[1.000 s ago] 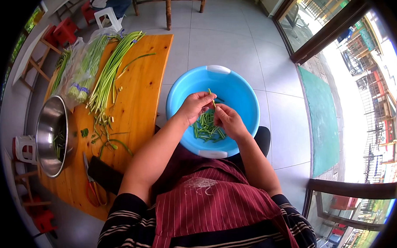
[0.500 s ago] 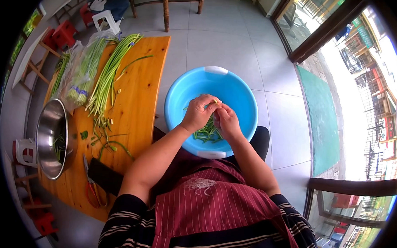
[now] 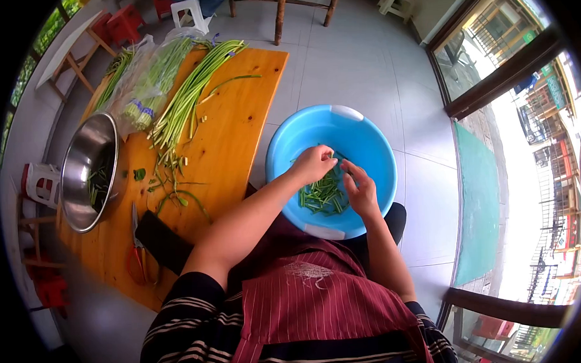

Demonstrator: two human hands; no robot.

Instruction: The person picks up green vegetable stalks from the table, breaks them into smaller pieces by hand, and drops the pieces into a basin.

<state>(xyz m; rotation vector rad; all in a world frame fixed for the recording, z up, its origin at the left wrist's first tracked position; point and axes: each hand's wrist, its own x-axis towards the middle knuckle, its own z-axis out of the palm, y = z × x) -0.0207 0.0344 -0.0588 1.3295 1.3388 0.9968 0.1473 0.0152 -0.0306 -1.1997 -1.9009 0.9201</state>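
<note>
Both hands are over a blue plastic basin (image 3: 382,153) in front of my apron. Short cut pieces of green stalk (image 3: 323,198) lie at its bottom. My left hand (image 3: 315,164) has its fingers curled together above the pieces; what they hold, if anything, is too small to make out. Just to its right, my right hand (image 3: 361,190) has its fingers apart and appears to hold nothing. A small gap separates the two hands. On the wooden table to the left lies a loose bunch of long green stalks, apparently garlic scapes (image 3: 194,89).
Beside the bunch is a plastic bag of more stalks (image 3: 153,90). A steel bowl (image 3: 79,182) with dark green pieces stands at the table's (image 3: 237,126) left edge. Red-handled scissors (image 3: 137,260) and stalk scraps (image 3: 175,189) lie nearer me. A glass door frame is at right.
My hands were together, pinching a small piece of stalk; now they are apart and the right fingers have opened. The view has shifted, so the table and basin appear further right.
</note>
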